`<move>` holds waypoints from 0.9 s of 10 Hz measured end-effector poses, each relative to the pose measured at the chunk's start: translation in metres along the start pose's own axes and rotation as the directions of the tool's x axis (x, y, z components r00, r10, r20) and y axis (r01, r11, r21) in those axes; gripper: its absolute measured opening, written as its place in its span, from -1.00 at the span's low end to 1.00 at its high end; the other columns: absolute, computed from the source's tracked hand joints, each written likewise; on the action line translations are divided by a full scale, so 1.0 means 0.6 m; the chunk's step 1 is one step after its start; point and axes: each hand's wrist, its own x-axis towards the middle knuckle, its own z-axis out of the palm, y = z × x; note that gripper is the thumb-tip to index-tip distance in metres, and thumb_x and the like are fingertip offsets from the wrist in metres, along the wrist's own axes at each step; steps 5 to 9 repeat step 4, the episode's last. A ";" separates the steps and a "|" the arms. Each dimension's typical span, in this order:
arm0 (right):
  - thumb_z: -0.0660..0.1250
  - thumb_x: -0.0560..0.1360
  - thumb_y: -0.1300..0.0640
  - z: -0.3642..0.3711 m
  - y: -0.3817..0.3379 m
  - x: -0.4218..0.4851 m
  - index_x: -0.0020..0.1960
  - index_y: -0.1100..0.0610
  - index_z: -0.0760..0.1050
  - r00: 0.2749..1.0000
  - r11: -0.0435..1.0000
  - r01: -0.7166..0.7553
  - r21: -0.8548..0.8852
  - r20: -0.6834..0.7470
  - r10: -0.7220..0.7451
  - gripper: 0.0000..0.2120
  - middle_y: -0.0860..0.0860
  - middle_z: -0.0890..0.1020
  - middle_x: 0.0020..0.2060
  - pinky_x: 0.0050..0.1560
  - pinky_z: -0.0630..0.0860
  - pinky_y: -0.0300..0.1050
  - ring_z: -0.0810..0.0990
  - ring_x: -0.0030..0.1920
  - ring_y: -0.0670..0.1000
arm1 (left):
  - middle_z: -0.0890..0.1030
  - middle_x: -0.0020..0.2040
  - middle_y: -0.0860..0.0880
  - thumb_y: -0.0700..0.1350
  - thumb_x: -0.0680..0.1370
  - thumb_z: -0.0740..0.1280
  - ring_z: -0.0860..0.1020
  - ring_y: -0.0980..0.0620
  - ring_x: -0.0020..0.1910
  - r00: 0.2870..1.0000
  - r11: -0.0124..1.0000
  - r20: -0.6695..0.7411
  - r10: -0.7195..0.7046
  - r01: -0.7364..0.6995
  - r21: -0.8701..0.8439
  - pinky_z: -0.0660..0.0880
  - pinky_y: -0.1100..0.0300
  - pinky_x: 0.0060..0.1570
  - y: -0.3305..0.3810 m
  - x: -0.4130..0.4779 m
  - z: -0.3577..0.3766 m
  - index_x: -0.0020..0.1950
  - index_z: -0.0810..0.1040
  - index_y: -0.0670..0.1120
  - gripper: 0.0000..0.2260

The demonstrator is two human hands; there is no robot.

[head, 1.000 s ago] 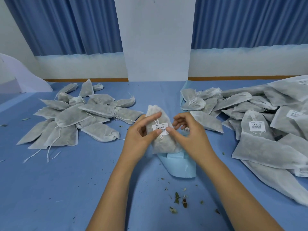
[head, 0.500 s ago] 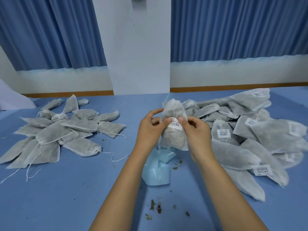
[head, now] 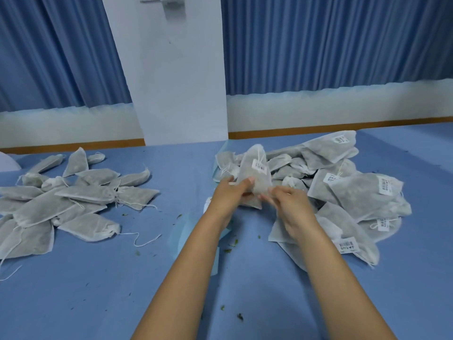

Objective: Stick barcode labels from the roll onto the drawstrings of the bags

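i see the bag (head: 255,179) held upright, long axis vertical, tied neck up, barcode label (head: 259,166) facing me, over the table (head: 171,241) beside the labelled pile (head: 355,192). the left hand (head: 228,195) grips its lower half, thumb in front. the right hand (head: 291,204) curls loosely at its bottom corner; i cannot tell if it holds.

The raised bag (head: 255,179) is thin, matt, fuzzy cloth, half see-through; its label (head: 259,166) looks like smooth white paper; the table cover (head: 98,290) is matt blue cloth; the liner strip (head: 182,238) looks like smooth pale-blue paper; the curtains (head: 331,40) are soft pleated fabric.
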 end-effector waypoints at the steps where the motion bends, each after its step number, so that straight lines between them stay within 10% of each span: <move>1: 0.30 0.51 0.28 0.007 0.005 0.029 -0.04 0.50 0.48 0.994 1.000 -0.004 0.009 -0.109 0.005 -0.77 0.42 0.57 -0.13 0.00 0.54 -0.09 0.65 -0.13 0.13 | 0.45 0.34 -0.04 -0.09 0.57 0.36 0.58 -0.07 0.19 0.998 0.998 0.003 -0.055 0.055 0.027 0.51 0.35 -0.12 0.007 0.009 0.022 0.46 0.22 -0.14 -0.47; 3: 0.26 0.46 0.29 0.008 0.036 0.035 -0.19 0.47 0.43 0.989 0.978 0.063 -0.201 -0.116 -0.087 -0.80 0.40 0.58 -0.19 -0.08 0.49 0.05 0.57 -0.02 0.38 | 0.50 0.29 -0.03 -0.14 0.58 0.33 0.63 -0.01 0.10 0.996 0.988 0.025 -0.081 0.077 0.131 0.39 0.53 -0.49 -0.020 0.016 0.023 0.50 0.22 -0.12 -0.47; 4: 0.26 0.49 0.28 0.003 0.049 0.039 -0.21 0.25 0.48 0.990 0.991 0.054 -0.125 -0.121 -0.070 -0.89 0.07 0.64 -0.35 -0.12 0.48 -0.19 0.69 -0.08 0.12 | 0.57 0.20 -0.09 -0.18 0.59 0.29 0.65 -0.06 0.08 0.998 0.989 0.014 -0.066 0.064 0.131 0.48 0.49 -0.35 -0.023 0.011 0.023 0.52 0.20 -0.13 -0.48; 9: 0.26 0.49 0.28 0.003 0.049 0.039 -0.21 0.25 0.48 0.990 0.991 0.054 -0.125 -0.121 -0.070 -0.89 0.07 0.64 -0.35 -0.12 0.48 -0.19 0.69 -0.08 0.12 | 0.57 0.20 -0.09 -0.18 0.59 0.29 0.65 -0.06 0.08 0.998 0.989 0.014 -0.066 0.064 0.131 0.48 0.49 -0.35 -0.023 0.011 0.023 0.52 0.20 -0.13 -0.48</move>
